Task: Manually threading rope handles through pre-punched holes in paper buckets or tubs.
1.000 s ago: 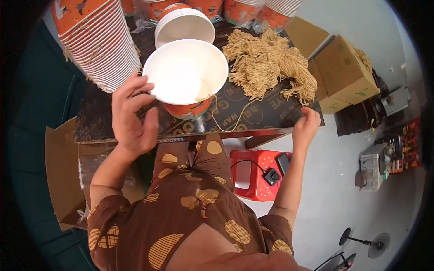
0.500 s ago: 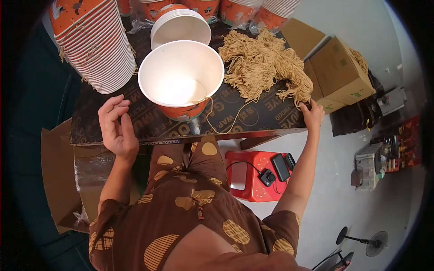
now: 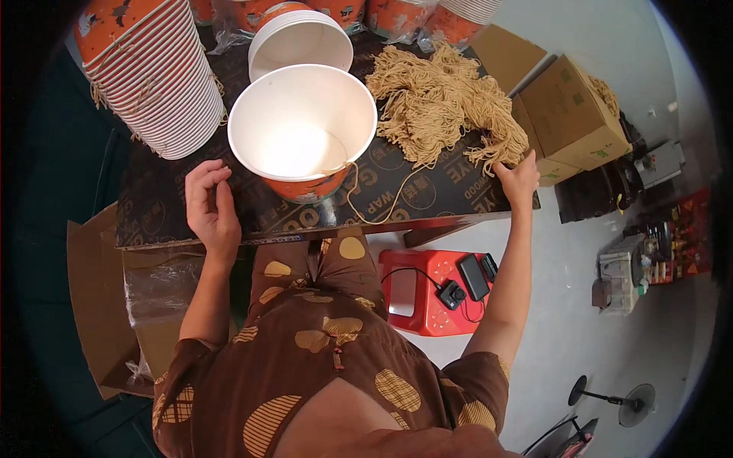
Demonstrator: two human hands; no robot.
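Observation:
A large paper bucket (image 3: pixel 294 114), white inside and orange outside, stands upright near the table's front edge. A thin tan cord (image 3: pixel 393 208) comes from the bucket's front right side, loops over the table and runs up toward a loose heap of tan cords (image 3: pixel 427 103). My left hand (image 3: pixel 212 210) hovers left of the bucket, fingers bent and apart, with nothing in it. At the heap's lower right end is my right hand (image 3: pixel 518 182), thumb and fingers spread, the thumb touching the cord ends.
A tall leaning stack of nested buckets (image 3: pixel 156 84) stands at the left. Behind the bucket lie other nested buckets (image 3: pixel 298 46) on their side. Cardboard boxes (image 3: pixel 573 114) sit at right; another open carton (image 3: pixel 95 298) is lower left. A red stool (image 3: pixel 427 313) carries small black devices.
My right hand has moved slightly up and left, closer to the cord ends, and its fingers have spread. My left hand has shifted a little to the right.

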